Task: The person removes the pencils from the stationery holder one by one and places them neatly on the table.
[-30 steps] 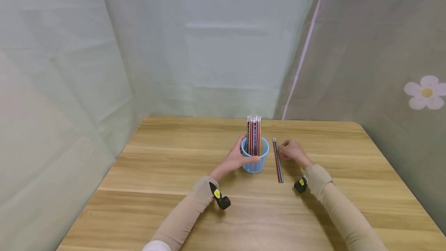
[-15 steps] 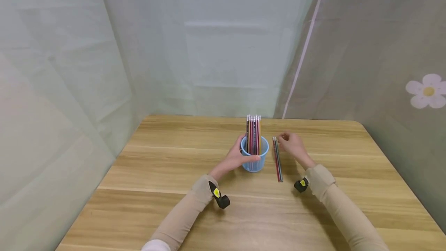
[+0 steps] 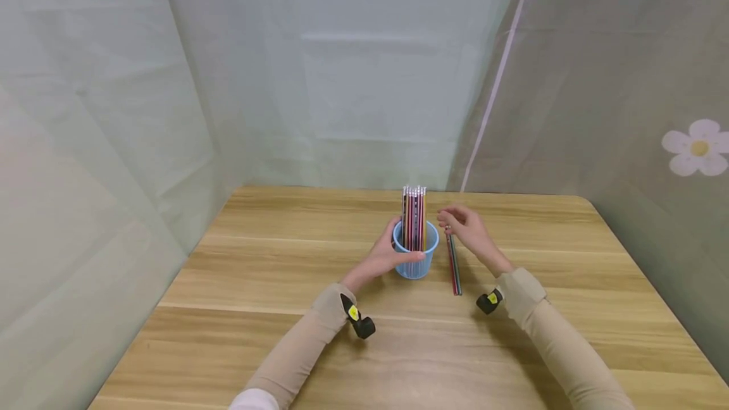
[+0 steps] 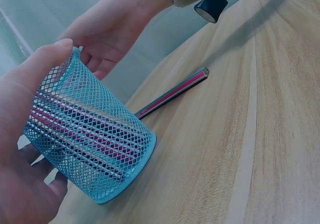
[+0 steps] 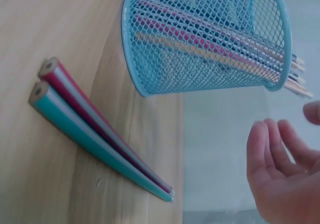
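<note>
A light-blue mesh pencil cup (image 3: 414,269) stands on the table with a bundle of pencils (image 3: 414,220) upright inside, silvery ends up. My left hand (image 3: 383,259) grips the cup from the left, thumb across its near side by the rim. To the right of the cup, a red pencil (image 5: 75,91) and a green pencil (image 5: 75,124) lie side by side on the wood. Over their far ends is my right hand (image 3: 469,233), its fingers relaxed and slightly bent. The right wrist view shows nothing between those fingers and the thumb.
The wooden table (image 3: 273,296) runs back to a pale curtain (image 3: 364,81), with more fabric at both sides. A black wrist camera (image 3: 364,328) sits on the left cuff, another camera (image 3: 488,302) on the right.
My right hand has moved from the right side of the loose pencils, away from me and then left, to over their far ends. My left hand keeps its grip on the cup.
</note>
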The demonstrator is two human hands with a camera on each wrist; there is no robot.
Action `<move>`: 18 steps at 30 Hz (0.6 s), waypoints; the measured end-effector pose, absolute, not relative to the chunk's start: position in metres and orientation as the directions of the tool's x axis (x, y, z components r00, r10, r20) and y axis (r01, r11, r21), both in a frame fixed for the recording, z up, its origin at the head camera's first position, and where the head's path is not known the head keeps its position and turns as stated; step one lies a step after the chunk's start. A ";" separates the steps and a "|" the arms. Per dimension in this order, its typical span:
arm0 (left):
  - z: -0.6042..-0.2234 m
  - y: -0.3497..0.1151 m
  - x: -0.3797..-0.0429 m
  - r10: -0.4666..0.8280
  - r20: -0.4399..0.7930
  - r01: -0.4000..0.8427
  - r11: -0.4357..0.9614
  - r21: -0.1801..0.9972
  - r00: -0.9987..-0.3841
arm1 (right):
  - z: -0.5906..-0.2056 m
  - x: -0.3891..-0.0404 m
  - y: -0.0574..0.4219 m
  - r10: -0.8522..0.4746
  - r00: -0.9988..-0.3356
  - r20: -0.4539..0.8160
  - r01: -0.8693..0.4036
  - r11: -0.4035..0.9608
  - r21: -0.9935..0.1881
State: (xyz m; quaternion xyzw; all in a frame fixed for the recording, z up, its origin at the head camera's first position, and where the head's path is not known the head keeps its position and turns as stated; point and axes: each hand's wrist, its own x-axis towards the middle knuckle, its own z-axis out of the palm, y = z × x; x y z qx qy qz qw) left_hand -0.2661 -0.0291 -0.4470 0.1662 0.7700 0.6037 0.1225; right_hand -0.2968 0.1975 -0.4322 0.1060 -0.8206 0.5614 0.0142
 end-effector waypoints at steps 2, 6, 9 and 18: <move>-0.455 -0.028 -0.271 0.399 0.014 0.109 0.217 0.970 -0.917 | -0.431 -0.296 0.196 -0.188 -0.971 0.147 -0.203 0.327 -0.923; -0.465 -0.026 -0.274 0.392 0.025 0.119 0.217 0.969 -0.920 | -0.430 -0.295 0.193 -0.238 -0.959 0.154 -0.224 0.303 -0.926; -0.466 -0.026 -0.275 0.392 0.032 0.126 0.216 0.968 -0.919 | -0.431 -0.295 0.191 -0.259 -0.951 0.167 -0.241 0.287 -0.927; -0.472 -0.027 -0.277 0.386 0.036 0.129 0.218 0.967 -0.922 | -0.432 -0.296 0.189 -0.272 -0.947 0.173 -0.260 0.328 -0.908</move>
